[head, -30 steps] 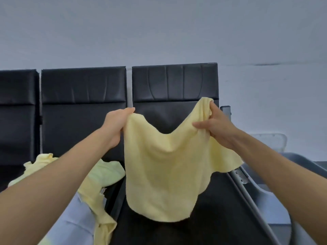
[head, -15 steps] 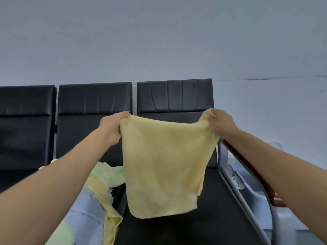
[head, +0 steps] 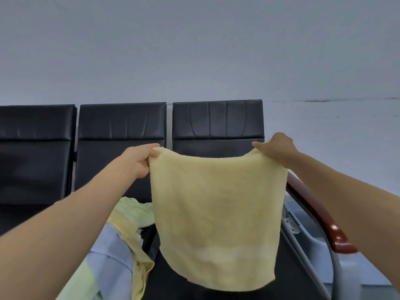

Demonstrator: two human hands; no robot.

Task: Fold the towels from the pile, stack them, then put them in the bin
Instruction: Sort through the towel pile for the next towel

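Above the black bench (head: 216, 122), the yellow towel (head: 216, 213) hangs spread out in the air, and its lower edge falls free in front of the seat cushion. The left hand (head: 138, 161) pinches the top left corner, with thumb and fingers curled tight on the cloth. The right hand (head: 275, 148) grips the top right corner. Its thumb lies along the front, and the fingers behind are hidden, though they seem wrapped round the hem.

To the left, on the next seat, lies the pile (head: 121, 234) of yellow, pale green and light blue cloths. A grey container beyond the red-brown armrest (head: 313, 208) looks like the bin (head: 307, 232) (only part of it shows).

The towel looks light, soft and quite limp. Its top edge sags slightly between the hands, so it will not hold any shape by itself. The nap should give fingers a good purchase, so slipping seems unlikely. The corners are the right places to hold. Bringing them together, or laying the cloth flat on the seat, should give a clean first fold.
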